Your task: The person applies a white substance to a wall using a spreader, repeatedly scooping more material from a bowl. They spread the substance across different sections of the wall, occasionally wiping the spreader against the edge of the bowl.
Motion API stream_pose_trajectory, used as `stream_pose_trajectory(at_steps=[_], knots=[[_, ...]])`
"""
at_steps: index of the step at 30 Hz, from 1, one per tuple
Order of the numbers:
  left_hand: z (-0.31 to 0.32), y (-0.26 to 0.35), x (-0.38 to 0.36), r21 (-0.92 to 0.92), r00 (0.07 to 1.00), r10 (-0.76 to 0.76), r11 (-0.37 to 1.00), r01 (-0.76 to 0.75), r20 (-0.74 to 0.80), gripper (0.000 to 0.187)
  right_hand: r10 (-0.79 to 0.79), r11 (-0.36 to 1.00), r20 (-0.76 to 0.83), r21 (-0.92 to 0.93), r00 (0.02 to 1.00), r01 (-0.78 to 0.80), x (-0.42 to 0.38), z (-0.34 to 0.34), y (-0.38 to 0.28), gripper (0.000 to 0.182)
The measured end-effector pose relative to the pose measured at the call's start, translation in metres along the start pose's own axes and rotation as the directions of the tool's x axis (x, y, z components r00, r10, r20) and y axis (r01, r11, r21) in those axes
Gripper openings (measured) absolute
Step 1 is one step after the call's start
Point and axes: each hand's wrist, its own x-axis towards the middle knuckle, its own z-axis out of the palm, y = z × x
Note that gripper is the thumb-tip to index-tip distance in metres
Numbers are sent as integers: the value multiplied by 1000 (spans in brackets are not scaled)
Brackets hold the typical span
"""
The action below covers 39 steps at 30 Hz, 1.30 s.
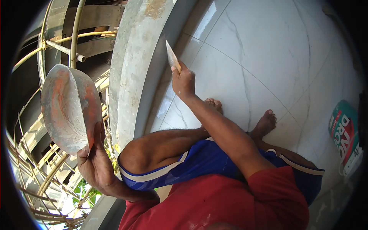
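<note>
My left hand (97, 168) grips the rim of a shallow, rounded bowl (63, 111), out over the left side of the ledge. The bowl is orange beneath smears of whitish paste, and a pale ridge runs down its middle. My right hand (184, 81) is closed around a putty knife (172, 57), whose pale pointed blade sticks up beside the inner face of the concrete ledge (132, 65). The blade looks apart from the ledge, though the exact gap is hard to judge. Part of the knife's handle is hidden in my fist.
Glossy white marbled tiles (264, 50) cover the floor under my bare feet (264, 123). At the right stands a teal paint bucket (343, 126) with printed lettering. Beyond the ledge, bamboo poles (74, 34) and scaffolding stand over a drop with some greenery.
</note>
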Motion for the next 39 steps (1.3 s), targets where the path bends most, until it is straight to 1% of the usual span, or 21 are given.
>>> stream_pose_trajectory(at_steps=[2, 3, 5, 7, 9, 11, 12, 13, 14, 16, 18, 19, 20, 21, 22, 24, 25, 27, 31, 34, 39], knots=[[-3, 3, 0, 66, 1000, 6, 998, -7, 14, 91, 125, 990, -38, 68, 991, -122, 34, -3, -3, 37], [-4, 4, 0, 65, 1000, 16, 998, -16, 2, 91, 125, 990, -36, 67, 992, -122, 36, 0, -7, 37], [-6, 8, 1, 87, 1000, 2, 996, -1, -15, 91, -41, 998, -25, 39, 999, 41, 38, 10, -19, 36], [-9, 10, 13, 109, 999, -19, 994, 22, -27, 90, -43, 999, 94, 16, 995, 42, 11, 8, -11, 37], [-14, 11, 35, 291, 998, -68, 955, 61, 13, 90, -33, 999, 151, 40, 988, 28, -1, -3, -1, 37], [-22, -3, 61, 540, 999, 13, 841, -37, 47, 84, 10, 995, 159, 98, 987, -26, 2, -25, -3, 34], [-33, -8, 76, 662, 994, 71, 742, -108, 83, 80, -34, 965, 51, 262, 998, 20, 19, -35, -3, 29], [-38, -18, 86, 703, 994, 75, 703, -106, 75, 76, -39, 953, -14, 301, 999, 41, 36, -58, -20, 27], [-40, -32, 95, 740, 995, 75, 665, -103, 71, 73, -135, 939, -31, 314, 990, 138, 53, -84, -38, 27], [-40, -60, 104, 743, 996, 25, 664, -84, 91, 69, -287, 929, 166, 291, 944, 231, 77, -140, -86, 27], [-44, -82, 118, 762, 996, -73, 648, 2, 60, 68, -365, 889, 398, -120, 842, 442, 79, -180, -138, 25], [-40, -95, 121, 791, 993, -96, 612, 1, 73, 67, -367, 882, 405, -134, 838, 451, 76, -187, -158, 25], [-34, -110, 122, 818, 989, -119, 576, -3, 87, 67, -410, 714, 504, -341, 760, 611, 73, -193, -176, 22], [-29, -122, 123, 807, 988, -123, 590, -1, 91, 67, -412, 473, 607, -495, 679, 729, 70, -197, -186, 20], [-25, -132, 123, 827, 980, -157, 562, -11, 119, 67, -408, 458, 611, -506, 678, 731, 65, -199, -192, 20], [-16, -151, 125, 835, 966, -201, 549, -25, 161, 68, -391, 139, 713, -580, 583, 803, 61, -203, -201, 18], [-13, -160, 126, 834, 952, -246, 551, -18, 184, 73, -421, 89, 726, -564, 544, 821, 62, -205, -196, 16], [-7, -175, 123, 839, 925, -318, 545, -1, 207, 81, -402, 59, 727, -586, 557, 808, 60, -211, -191, 16], [-1, -198, 116, 845, 907, -365, 534, 18, 211, 81, -391, 60, 696, -633, 602, 771, 60, -215, -175, 16], [-3, -208, 115, 862, 899, -394, 505, 35, 194, 81, -358, 87, 713, -617, 602, 782, 58, -213, -175, 9], [1, -217, 107, 874, 888, -421, 484, 49, 184, 78, -283, 61, 728, -636, 625, 769, 53, -199, -165, 10]])
